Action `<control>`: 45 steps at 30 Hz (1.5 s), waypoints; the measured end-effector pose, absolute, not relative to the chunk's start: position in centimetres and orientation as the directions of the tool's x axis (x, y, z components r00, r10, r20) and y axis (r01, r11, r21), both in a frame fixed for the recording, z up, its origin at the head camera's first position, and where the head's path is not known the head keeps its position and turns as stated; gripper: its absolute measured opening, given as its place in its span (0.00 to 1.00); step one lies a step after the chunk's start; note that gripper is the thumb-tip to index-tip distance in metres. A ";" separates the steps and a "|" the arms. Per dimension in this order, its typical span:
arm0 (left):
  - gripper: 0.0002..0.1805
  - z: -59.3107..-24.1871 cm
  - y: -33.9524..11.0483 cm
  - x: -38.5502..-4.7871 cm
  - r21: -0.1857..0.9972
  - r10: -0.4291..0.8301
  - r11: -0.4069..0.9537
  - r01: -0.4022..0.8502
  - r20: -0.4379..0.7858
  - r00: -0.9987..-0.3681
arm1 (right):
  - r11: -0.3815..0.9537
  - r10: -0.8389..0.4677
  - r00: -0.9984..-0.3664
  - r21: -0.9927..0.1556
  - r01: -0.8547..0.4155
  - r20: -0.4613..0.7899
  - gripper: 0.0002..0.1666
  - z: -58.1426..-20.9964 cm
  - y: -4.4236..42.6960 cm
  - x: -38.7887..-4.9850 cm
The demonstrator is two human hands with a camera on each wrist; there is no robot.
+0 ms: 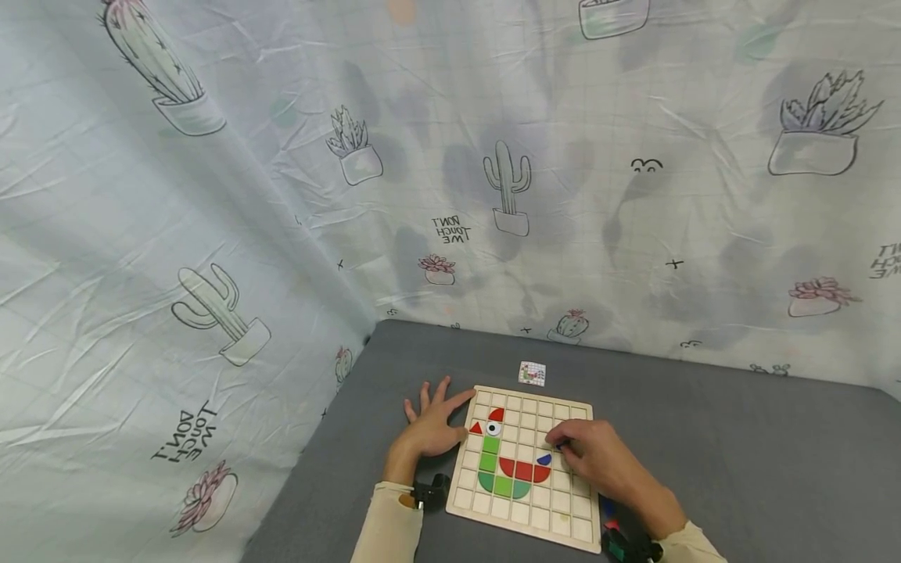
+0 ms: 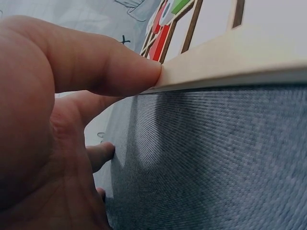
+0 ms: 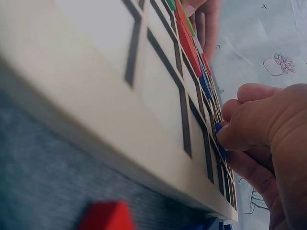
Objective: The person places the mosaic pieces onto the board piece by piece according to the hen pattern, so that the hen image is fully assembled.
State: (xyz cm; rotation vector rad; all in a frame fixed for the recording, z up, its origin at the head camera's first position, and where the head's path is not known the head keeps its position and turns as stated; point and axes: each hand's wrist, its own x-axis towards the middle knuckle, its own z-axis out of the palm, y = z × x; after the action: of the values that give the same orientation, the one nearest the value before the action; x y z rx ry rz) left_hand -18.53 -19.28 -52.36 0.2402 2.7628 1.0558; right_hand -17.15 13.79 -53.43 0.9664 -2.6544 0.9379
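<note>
A wooden grid board (image 1: 540, 518) lies flat on the table. In its cells, green pieces (image 1: 489, 463), red pieces (image 1: 523, 471), a red triangle (image 1: 475, 428), a round eye piece (image 1: 493, 428) and a blue piece (image 1: 544, 460) form a bird-like picture. My left hand (image 1: 431, 428) rests at the board's left edge, fingers spread, its thumb touching the rim in the left wrist view. Over the board's right half, my right hand (image 1: 598, 455) pinches a small blue block (image 3: 219, 128) between thumb and fingers, close to the grid. The fingers hide most of that block's shape.
A small printed pattern card (image 1: 532, 373) lies beyond the board's far edge. Beside the board's right edge are loose pieces, among them a red block (image 3: 108, 216), partly hidden by the right forearm. A cactus-print curtain (image 1: 563, 234) hangs behind the grey table (image 1: 739, 453).
</note>
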 end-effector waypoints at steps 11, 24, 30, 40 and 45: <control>0.41 -53.2 -19.4 -18.8 0.699 0.222 0.706 0.117 -0.061 -0.973 | 0.580 -0.504 -0.749 -0.473 -0.663 0.431 0.21 -53.4 14.0 -16.6; 0.41 -52.6 -19.2 -18.6 0.687 0.222 0.719 0.109 -0.078 -0.972 | 0.593 -0.227 -0.879 -0.657 -0.466 0.418 0.22 -52.3 18.4 -13.2; 0.40 -52.6 -19.3 -18.7 0.666 0.221 0.738 0.107 -0.089 -0.971 | 0.604 -0.118 -0.917 -0.705 -0.372 0.382 0.22 -52.5 22.1 -11.1; 0.42 -54.2 -19.9 -19.1 0.714 0.247 0.681 0.160 -0.019 -0.969 | 0.655 0.030 -0.971 -0.738 -0.161 0.239 0.17 -53.7 26.1 -8.1; 0.42 -53.7 -19.8 -19.0 0.710 0.241 0.689 0.145 -0.036 -0.970 | 0.701 0.034 -0.976 -0.701 -0.131 0.216 0.17 -53.7 26.2 -8.0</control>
State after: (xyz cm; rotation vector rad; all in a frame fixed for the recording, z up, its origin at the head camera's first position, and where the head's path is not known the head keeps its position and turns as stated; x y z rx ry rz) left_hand -18.95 -19.82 -53.71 0.3180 2.7697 1.1484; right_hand -8.01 26.20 -53.73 0.0783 -2.6974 1.1361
